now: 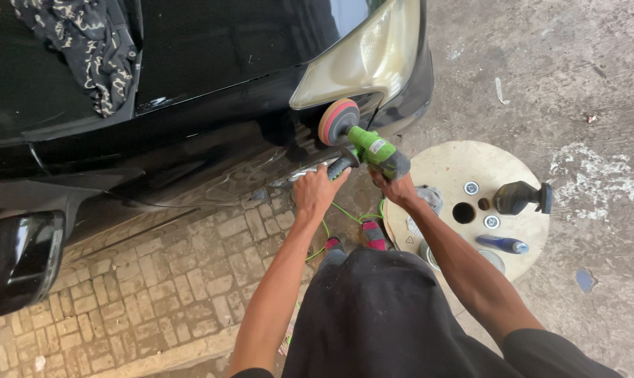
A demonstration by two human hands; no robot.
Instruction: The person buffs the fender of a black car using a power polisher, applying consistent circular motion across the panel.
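Observation:
I hold a green power polisher with both hands. Its round pad, red-rimmed with a dark face, presses against the black car's front bumper just below the yellowed headlight. My left hand grips the black side handle. My right hand wraps the rear of the green body. A green cable runs down from the tool toward my feet.
A round wooden spool top lies on the concrete at right, bearing a second dark polisher, a blue tube and a rag. A patterned cloth lies on the hood. Paving bricks sit at left.

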